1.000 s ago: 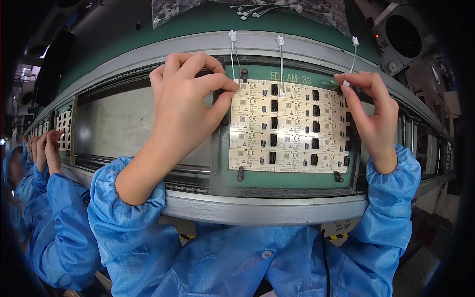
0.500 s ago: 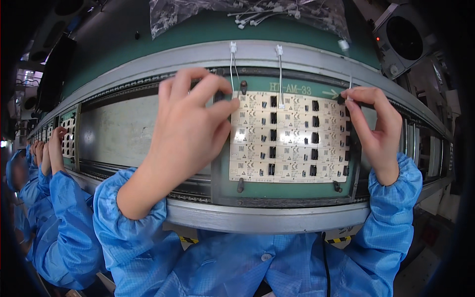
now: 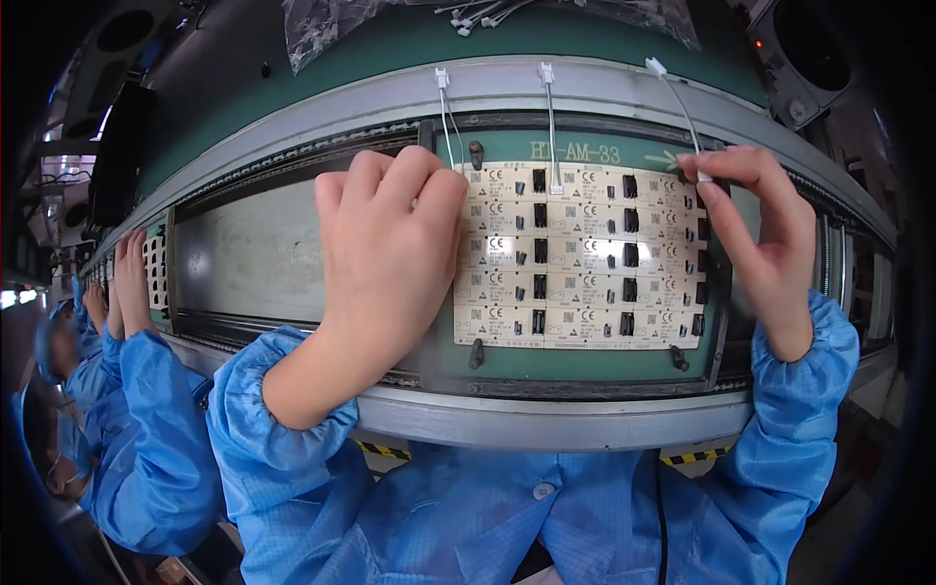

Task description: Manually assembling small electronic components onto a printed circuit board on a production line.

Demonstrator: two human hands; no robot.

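Note:
An off-white panel of circuit boards [image 3: 585, 258] with black parts in columns lies on a green fixture plate [image 3: 575, 368]. Three white cables cross its far edge. My left hand [image 3: 388, 239] is closed at the panel's far left corner, where the left cable [image 3: 446, 97] runs into its fingers; the fingertips and that cable's lower end are hidden. Between thumb and forefinger, my right hand [image 3: 760, 210] pinches the lower end of the right cable [image 3: 675, 96] at the far right corner. Untouched, the middle cable [image 3: 552, 127] rests its lower connector on the top row.
Metal rails [image 3: 546, 426] run along both sides of the conveyor. Beyond it, a clear plastic bag [image 3: 341, 24] and loose cables [image 3: 487, 15] lie on a green surface. Co-workers' hands [image 3: 132, 278] work at another panel on the left. A dark round device [image 3: 809, 49] stands far right.
The right cable's upper connector now rests on the far rail. My left fingers have curled closer together at the left cable. My right hand still pinches its cable. The view has shifted slightly.

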